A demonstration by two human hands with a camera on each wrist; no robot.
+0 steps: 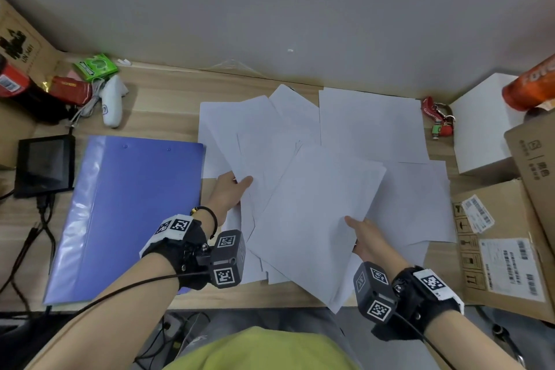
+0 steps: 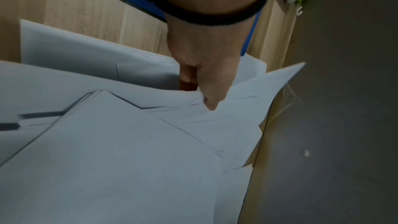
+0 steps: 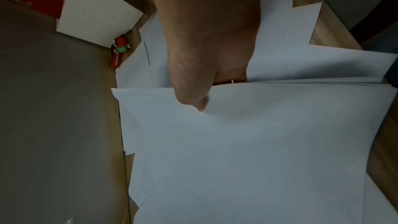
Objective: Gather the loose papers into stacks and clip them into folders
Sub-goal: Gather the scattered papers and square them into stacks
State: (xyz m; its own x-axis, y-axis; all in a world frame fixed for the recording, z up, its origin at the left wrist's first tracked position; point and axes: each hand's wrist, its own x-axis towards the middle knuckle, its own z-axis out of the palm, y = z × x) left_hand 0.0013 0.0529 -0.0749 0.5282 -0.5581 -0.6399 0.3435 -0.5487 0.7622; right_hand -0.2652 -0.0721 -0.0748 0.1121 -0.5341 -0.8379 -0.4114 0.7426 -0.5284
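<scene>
Several loose white papers [image 1: 372,126] lie fanned over the middle and right of the wooden desk [image 1: 162,111]. A closed blue folder [image 1: 129,207] lies flat to their left. My left hand [image 1: 232,189] pinches the left edge of a bunch of sheets [image 1: 255,141], thumb on top; in the left wrist view the left hand [image 2: 206,91] has its thumb pressed on those overlapping sheets [image 2: 226,122]. My right hand [image 1: 365,234] grips the near right edge of a raised stack [image 1: 318,213], thumb on top; the right wrist view shows the right hand [image 3: 198,98] with fingers under that stack [image 3: 258,142].
Cardboard boxes [image 1: 504,249] and a white box [image 1: 483,123] crowd the right edge, with a red keychain [image 1: 438,117] beside them. At the left stand a black device [image 1: 45,165] with cables, a white controller [image 1: 111,105] and a green pack [image 1: 94,67]. A wall backs the desk.
</scene>
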